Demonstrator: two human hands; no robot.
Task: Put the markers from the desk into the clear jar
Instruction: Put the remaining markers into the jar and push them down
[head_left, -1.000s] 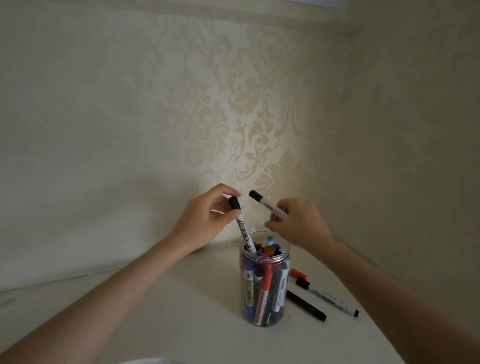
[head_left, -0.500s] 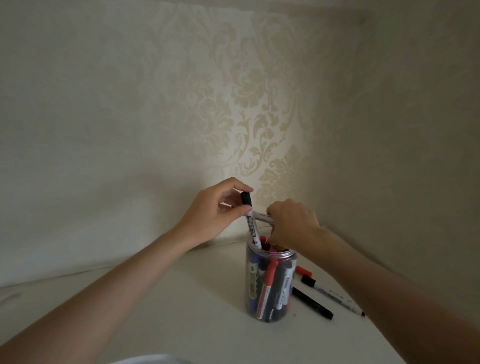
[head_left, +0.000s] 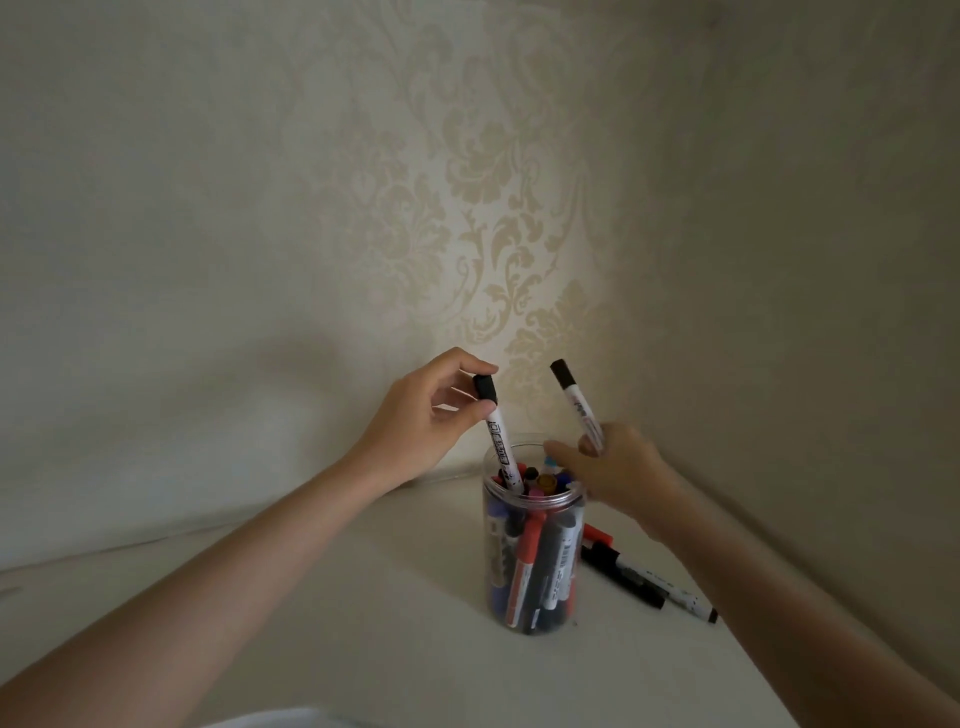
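Since half a second ago, right hand (head_left: 618, 467) has lifted off the jar mouth and turned its marker up; right-hand marker (head_left: 577, 408) now stands tilted, black cap high, above and to the right of the rim. Left hand (head_left: 426, 421) barely shifted.

Left hand: thumb and fingers clamped near the black cap of a white marker (head_left: 498, 434). Marker slants down; lower end is inside the mouth of the clear jar (head_left: 535, 535), among the caps of those already stored.

Right hand: fingers closed around the lower barrel of its marker, hand just beside the jar rim on the right.

Jar upright on the white surface (head_left: 363, 623), packed with markers standing on end: red, blue, black, white barrels.

Loose markers (head_left: 644, 582) lie on the surface right of the jar, close behind its base: one black, one white with black cap, and a red end partly hidden by the jar.

Patterned wallpaper (head_left: 493, 208) behind, in a corner.
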